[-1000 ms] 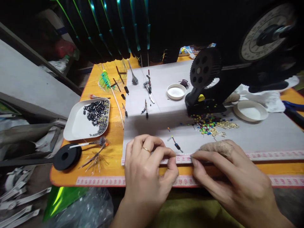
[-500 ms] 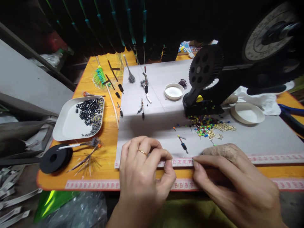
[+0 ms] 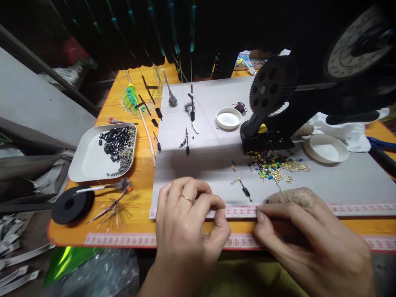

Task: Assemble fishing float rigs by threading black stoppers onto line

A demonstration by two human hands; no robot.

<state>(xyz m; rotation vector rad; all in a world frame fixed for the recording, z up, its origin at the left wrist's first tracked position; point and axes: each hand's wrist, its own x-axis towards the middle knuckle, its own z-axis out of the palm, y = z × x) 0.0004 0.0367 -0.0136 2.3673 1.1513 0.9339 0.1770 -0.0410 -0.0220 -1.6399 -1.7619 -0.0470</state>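
Note:
My left hand (image 3: 189, 231), a gold ring on one finger, rests at the near edge of the white board (image 3: 210, 165), thumb and forefinger pinched over the pink-and-white measuring tape (image 3: 238, 212). Across a short gap, my right hand (image 3: 318, 241) pinches at the tape too, with a tiny dark tip at its fingertips. A beige wrap (image 3: 291, 196) covers one right finger. Whatever runs between the two pinches is too fine to see. Just beyond the gap lies a small rig with a black cylinder (image 3: 246, 192), a yellow bead and a pale sleeve.
Coloured beads (image 3: 267, 165) and gold pieces (image 3: 295, 166) are heaped beneath a black geared machine (image 3: 269, 90). To the left are a white tray (image 3: 85, 159) of black and grey parts and a black spool (image 3: 69, 205). Blue-handled pliers (image 3: 382, 144) lie at right.
My right hand has slid slightly right along the tape, widening the gap between my hands. The small rig has shifted right and its pale sleeve has turned. My left hand stays nearly still.

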